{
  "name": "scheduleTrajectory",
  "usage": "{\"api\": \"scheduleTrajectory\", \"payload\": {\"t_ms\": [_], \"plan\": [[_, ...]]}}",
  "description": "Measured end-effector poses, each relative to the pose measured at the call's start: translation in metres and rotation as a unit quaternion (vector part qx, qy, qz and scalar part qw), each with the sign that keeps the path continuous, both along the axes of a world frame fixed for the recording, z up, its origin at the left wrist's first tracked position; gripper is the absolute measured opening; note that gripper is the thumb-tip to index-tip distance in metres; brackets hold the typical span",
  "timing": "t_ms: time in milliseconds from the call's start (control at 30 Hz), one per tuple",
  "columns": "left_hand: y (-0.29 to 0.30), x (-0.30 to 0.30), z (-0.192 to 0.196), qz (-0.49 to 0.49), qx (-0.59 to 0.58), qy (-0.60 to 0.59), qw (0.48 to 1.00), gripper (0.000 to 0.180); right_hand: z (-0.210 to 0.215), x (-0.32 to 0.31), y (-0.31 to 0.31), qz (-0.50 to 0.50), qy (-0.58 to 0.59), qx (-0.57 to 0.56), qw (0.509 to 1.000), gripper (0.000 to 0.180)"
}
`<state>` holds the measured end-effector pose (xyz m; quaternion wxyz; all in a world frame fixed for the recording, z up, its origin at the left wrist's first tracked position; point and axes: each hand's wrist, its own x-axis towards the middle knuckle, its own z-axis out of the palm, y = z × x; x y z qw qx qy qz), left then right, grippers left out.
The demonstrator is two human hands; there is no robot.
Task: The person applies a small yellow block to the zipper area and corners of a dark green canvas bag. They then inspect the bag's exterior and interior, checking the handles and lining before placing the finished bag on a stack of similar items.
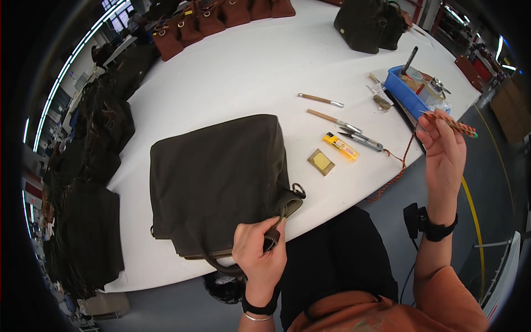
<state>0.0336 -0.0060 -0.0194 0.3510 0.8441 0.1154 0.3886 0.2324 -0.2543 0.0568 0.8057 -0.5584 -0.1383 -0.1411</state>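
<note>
A dark olive bag (215, 177) lies flat on the white table (243, 83) in front of me. My left hand (259, 252) grips the bag's strap end near its lower right corner, beside a metal ring (299, 191). My right hand (442, 155) is raised over the table's right edge and pinches an orange braided cord (453, 124) with a green tip. The cord trails down across the table edge (395, 174).
Wooden-handled tools (321, 99), snips (360, 138), a yellow cutter (341, 146) and a yellow block (321, 161) lie right of the bag. A blue tray (404, 91) holds tools. Brown bags (210, 22) and dark bags (368, 25) stand at the far side. Dark bags (88, 182) are stacked left.
</note>
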Motion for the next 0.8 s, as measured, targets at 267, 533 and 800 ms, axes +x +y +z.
{"api": "scheduleTrajectory", "payload": {"t_ms": [267,533,800], "plan": [[0.000,0.003,0.000,0.000,0.001,-0.008,1.000,0.017,-0.043,-0.086,0.084,0.304,0.091,-0.113,0.941,0.018],[0.000,0.003,-0.001,0.003,-0.005,-0.019,1.000,0.021,-0.048,-0.090,0.111,0.354,0.060,-0.178,0.916,0.013],[0.001,0.002,-0.002,0.002,-0.009,-0.015,1.000,0.021,-0.048,-0.088,0.119,0.314,-0.017,-0.250,0.916,0.013]]}}
